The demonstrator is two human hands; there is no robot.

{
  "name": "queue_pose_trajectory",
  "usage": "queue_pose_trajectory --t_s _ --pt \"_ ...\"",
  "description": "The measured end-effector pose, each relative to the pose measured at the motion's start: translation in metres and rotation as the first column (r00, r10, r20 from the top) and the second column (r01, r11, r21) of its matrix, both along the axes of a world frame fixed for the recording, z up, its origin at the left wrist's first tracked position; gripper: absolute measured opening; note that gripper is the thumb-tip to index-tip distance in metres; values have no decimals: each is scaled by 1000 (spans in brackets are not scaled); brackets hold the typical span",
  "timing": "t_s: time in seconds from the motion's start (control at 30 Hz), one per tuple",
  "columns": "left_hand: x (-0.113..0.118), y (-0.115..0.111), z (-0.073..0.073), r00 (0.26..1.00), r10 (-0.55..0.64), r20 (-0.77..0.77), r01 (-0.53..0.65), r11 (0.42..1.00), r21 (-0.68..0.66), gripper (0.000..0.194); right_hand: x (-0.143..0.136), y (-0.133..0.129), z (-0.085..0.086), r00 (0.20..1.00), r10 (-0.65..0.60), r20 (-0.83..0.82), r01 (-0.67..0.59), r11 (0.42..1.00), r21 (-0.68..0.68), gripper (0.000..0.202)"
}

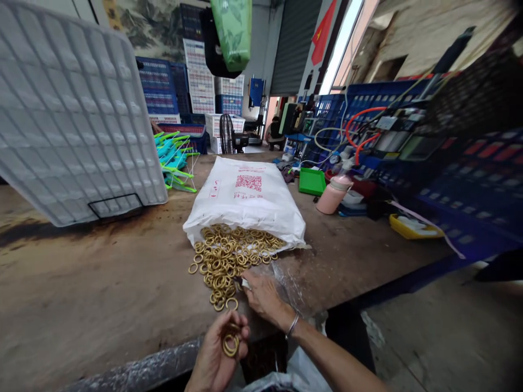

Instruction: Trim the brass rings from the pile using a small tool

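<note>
A heap of gold-coloured metal rings [223, 267] spills from the mouth of a white woven sack [265, 209] printed with a red code. My left hand [214, 348], palm up at the table's front edge, has its fingers curled round a few of the rings [230, 345]. One ring [231, 304] lies just beyond its fingertips. My right hand [265, 298], with a bracelet at the wrist, reaches to the right side of the heap. Its fingers are closed on something small; a dark tip and a white patch show there, too small to name.
A large ribbed translucent panel [81, 120] stands at the left of the brown table [122, 294]. Green hangers [177, 163] lie behind it. A pink bottle [333, 195], green tray [312, 182] and yellow tray [414, 226] sit at right. A green bag [232, 32] hangs overhead.
</note>
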State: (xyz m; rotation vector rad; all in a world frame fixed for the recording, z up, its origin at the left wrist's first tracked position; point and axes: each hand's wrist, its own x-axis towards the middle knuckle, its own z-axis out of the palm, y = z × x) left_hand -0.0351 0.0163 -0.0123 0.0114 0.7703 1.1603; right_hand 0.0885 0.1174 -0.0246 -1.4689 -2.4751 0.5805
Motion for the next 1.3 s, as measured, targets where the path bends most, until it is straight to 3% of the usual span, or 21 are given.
queue_pose_trajectory --t_s 0.1,0.23,0.37,0.43,0.5,0.67,0.8,0.97,1.3 --pt "0 4 2 995 24 -92 -22 999 23 32 3 1 5 972 -36 -232 22 998 -63 16" --pt "2 13 9 951 67 -301 -16 985 169 35 7 -4 23 799 -187 -571 6 953 -303 18" --pt "5 20 11 872 120 -474 -43 984 170 48 10 -16 37 638 -393 -662 -147 782 -605 18" --pt "6 23 10 840 114 -531 -19 983 181 48 11 -22 41 610 -428 -667 -236 705 -669 23" --pt "8 24 8 808 103 -580 16 980 197 44 11 -25 41 601 -427 -676 -271 686 -675 25" --pt "11 24 8 676 160 -720 40 967 253 36 11 -26 28 621 -408 -670 -242 712 -659 26" --pt "10 21 9 554 250 -794 65 938 341 25 12 -25 19 712 -323 -623 -155 793 -589 37" --pt "12 18 6 576 216 -789 74 947 313 21 11 -24 26 751 -261 -607 -98 864 -493 30" --pt "16 13 16 653 21 -757 168 971 172 37 13 -28 34 754 -268 -600 -33 896 -442 18"
